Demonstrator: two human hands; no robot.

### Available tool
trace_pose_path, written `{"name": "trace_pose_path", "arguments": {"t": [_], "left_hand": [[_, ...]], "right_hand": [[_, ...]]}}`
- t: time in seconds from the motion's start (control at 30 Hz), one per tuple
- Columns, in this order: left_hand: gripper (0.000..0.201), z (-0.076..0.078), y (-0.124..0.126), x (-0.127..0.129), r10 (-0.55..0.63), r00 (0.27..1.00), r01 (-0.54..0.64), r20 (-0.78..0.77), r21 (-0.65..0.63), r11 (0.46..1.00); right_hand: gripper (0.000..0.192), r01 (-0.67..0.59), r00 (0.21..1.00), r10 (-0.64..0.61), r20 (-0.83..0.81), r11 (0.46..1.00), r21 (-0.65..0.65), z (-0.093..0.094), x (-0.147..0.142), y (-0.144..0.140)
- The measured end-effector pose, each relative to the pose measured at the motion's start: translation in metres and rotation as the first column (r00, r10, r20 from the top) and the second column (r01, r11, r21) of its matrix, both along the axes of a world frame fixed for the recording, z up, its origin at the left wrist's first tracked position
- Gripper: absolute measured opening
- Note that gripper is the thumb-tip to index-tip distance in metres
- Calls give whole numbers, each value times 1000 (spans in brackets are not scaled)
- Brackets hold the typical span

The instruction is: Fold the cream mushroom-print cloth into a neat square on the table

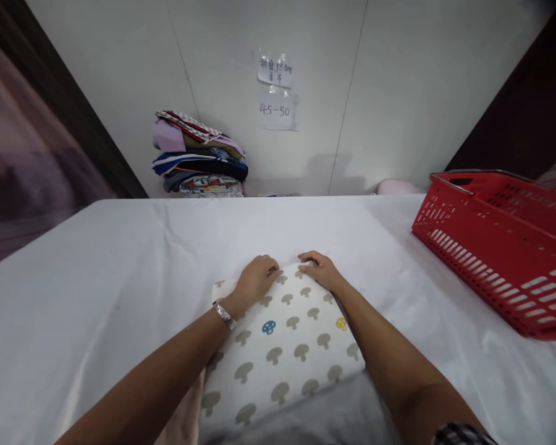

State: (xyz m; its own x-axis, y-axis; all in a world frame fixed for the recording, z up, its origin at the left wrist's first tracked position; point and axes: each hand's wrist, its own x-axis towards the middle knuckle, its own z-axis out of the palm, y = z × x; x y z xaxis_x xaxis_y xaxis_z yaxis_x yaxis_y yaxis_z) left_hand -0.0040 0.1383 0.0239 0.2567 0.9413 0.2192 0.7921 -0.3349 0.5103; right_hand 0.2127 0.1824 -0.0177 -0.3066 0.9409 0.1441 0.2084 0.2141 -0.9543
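Note:
A white cloth (301, 352) printed with grey mushrooms, plus a blue and a yellow one, lies folded on the white-covered table in front of me. My left hand (257, 281) pinches its far edge near the middle, fingers closed on the fabric. At the far right corner, my right hand (322, 271) grips the same edge between thumb and fingers. A bracelet (225, 315) circles my left wrist. Below the near edge of the mushroom cloth is grey fabric, and a pinkish cloth (183, 414) shows at its lower left.
A red plastic basket (491, 247) with metal handles stands at the right of the table (97, 296). Behind the far edge is a stack of folded clothes (201, 154). Two handwritten paper notes (278, 111) are taped to the wall. Dark curtains hang at left.

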Motion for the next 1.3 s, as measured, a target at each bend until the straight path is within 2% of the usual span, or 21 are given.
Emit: {"name": "trace_pose_path", "arguments": {"t": [0.17, 0.33, 0.43, 0.63, 0.8, 0.87, 0.93, 1.03, 1.17, 1.23, 1.3], "left_hand": [[19, -2, 1, -2, 59, 995, -57, 78, -20, 998], [21, -2, 0, 1, 89, 993, -87, 74, -22, 996], [20, -4, 0, 3, 94, 995, -93, 33, -24, 995], [20, -12, 3, 4, 103, 991, -103, -81, 3, 995], [22, -3, 0, 7, 101, 982, -98, -160, 23, 995], [23, 3, -7, 10, 50, 980, -38, -194, 65, 997], [27, 5, -18, 13, -54, 973, 79, -225, 104, 991], [41, -3, -33, 16, -161, 946, 191, -281, 83, 978], [62, -21, -39, 16, -124, 934, 138, -335, 19, 990], [63, -25, -38, 16, -110, 933, 124, -341, 19, 992], [62, -26, -37, 17, -107, 934, 125, -341, 30, 992]], "right_hand": [[19, 11, 999, -12, -41, 1000, -7, -1, 1, 0], [18, 60, 997, -59, -47, 998, 12, 1, -3, 1], [18, 127, 991, -127, -37, 992, -7, 0, -7, 4], [19, 188, 974, -184, 129, 982, -19, -3, -8, 8], [19, 186, 973, -182, 139, 982, -16, -3, -8, 9], [19, 177, 977, -171, 131, 984, -36, -4, -7, 9], [20, 167, 981, -161, 108, 984, -54, -6, -7, 9], [21, 160, 984, -155, 94, 986, -48, -8, -7, 10], [20, 174, 958, -172, 230, 985, 11, -3, -4, 10], [20, 152, 921, -175, 349, 984, 92, 8, -3, 4], [29, 69, 882, -150, 446, 979, 192, 26, -5, -10]]}}
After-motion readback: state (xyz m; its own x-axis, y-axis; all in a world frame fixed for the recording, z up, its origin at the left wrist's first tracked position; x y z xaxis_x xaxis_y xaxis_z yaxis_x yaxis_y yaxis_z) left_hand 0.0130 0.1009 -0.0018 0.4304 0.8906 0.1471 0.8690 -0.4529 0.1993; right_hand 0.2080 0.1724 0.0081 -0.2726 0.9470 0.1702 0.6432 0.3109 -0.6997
